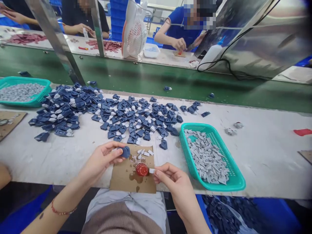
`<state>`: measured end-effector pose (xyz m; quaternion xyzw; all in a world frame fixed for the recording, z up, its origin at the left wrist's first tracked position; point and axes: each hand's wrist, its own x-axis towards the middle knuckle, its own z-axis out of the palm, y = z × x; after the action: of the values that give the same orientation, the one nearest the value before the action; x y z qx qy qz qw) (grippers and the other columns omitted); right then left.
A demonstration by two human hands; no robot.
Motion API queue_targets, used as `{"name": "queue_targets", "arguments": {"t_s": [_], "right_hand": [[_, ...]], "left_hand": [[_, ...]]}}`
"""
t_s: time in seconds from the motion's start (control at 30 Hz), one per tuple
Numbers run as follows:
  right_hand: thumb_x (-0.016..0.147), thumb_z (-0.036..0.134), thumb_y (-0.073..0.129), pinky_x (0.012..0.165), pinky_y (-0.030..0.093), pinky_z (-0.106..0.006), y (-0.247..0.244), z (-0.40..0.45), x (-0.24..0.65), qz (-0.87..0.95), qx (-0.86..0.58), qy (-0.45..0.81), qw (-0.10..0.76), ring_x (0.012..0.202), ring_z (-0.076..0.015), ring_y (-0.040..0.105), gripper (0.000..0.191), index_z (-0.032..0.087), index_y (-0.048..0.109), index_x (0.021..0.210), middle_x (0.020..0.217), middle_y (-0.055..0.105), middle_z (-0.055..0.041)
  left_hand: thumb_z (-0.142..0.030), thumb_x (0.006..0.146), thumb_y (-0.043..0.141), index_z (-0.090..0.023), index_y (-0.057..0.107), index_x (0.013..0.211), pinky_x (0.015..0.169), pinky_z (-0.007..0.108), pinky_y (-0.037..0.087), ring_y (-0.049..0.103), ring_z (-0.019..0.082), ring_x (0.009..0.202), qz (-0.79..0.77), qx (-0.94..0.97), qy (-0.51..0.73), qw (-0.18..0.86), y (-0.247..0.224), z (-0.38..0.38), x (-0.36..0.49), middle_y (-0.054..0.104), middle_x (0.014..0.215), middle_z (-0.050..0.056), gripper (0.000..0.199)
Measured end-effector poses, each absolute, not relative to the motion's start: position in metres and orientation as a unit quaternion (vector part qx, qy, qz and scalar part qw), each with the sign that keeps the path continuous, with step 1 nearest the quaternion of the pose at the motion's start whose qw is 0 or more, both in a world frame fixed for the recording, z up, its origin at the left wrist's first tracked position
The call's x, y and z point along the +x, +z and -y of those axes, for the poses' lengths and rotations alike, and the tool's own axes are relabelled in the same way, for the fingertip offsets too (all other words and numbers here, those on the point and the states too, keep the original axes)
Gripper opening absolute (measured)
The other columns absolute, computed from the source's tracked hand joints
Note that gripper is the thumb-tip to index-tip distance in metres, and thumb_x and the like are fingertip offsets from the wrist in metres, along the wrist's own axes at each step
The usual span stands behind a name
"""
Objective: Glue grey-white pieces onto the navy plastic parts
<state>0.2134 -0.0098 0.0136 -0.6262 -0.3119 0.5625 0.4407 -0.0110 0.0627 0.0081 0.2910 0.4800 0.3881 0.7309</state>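
Note:
My left hand [107,158] is closed on a dark blue plastic part [125,151], held above the upper left of a cardboard sheet [119,178]. Between thumb and fingers, my right hand [172,178] pinches a small light grey plastic piece [151,170]. That piece's tip reaches the edge of a round red cap [142,169], which sits on the cardboard with wet stains around it. Several loose grey pieces [146,153] lie on the sheet beyond the cap.
A green basket [237,182] of grey pieces stands at my right, another [36,102] at far left. Dark blue parts [70,107] are heaped beyond my hands. Past them runs a green conveyor belt [136,78]; co-workers [174,22] sit opposite. A blue bin [268,214] is below right.

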Motion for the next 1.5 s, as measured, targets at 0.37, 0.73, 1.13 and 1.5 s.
{"name": "queue_targets", "arguments": {"t_s": [0.37,0.73,1.13,1.5], "right_hand": [[0.065,0.042,0.086,0.059,0.049,-0.026,0.007,0.007,0.197,0.311,-0.634,0.555,0.439,0.056,-0.0145,0.059,0.030,0.017,0.071,0.066,0.059,0.069,-0.0021],[0.064,0.048,0.086,0.059,0.049,-0.029,0.004,0.005,0.202,0.336,-0.645,0.546,0.416,0.058,-0.0166,0.060,0.035,0.018,0.069,0.064,0.061,0.070,-0.0045],[0.069,0.037,0.087,0.068,0.049,-0.024,0.040,0.006,0.197,0.280,-0.593,0.603,0.454,0.066,-0.0132,0.060,0.020,0.021,0.076,0.070,0.072,0.070,-0.0008],[0.077,0.028,0.083,0.091,0.056,-0.029,0.056,0.016,0.178,0.308,-0.525,0.647,0.459,0.106,-0.0223,0.070,0.008,0.023,0.078,0.073,0.104,0.077,-0.0052]], "left_hand": [[-0.037,0.064,0.090,-0.019,0.079,0.094,0.066,0.018,0.057,0.073,0.016,0.077,-0.481,0.227,0.408,0.742,-0.009,-0.018,-0.020,0.077,0.085,0.006,0.036],[-0.031,0.069,0.084,-0.020,0.070,0.078,0.077,0.028,0.059,0.073,0.021,0.089,-0.518,0.313,0.446,0.660,-0.015,-0.012,-0.010,0.077,0.106,0.009,0.020],[-0.015,0.074,0.077,-0.023,0.075,0.081,0.083,0.030,0.062,0.073,0.024,0.102,-0.464,0.388,0.493,0.625,-0.008,-0.002,0.003,0.078,0.098,0.006,0.010],[0.002,0.081,0.069,-0.025,0.073,0.096,0.093,0.033,0.061,0.074,0.019,0.101,-0.381,0.547,0.573,0.477,-0.004,0.009,0.008,0.078,0.102,0.001,0.031]]}}
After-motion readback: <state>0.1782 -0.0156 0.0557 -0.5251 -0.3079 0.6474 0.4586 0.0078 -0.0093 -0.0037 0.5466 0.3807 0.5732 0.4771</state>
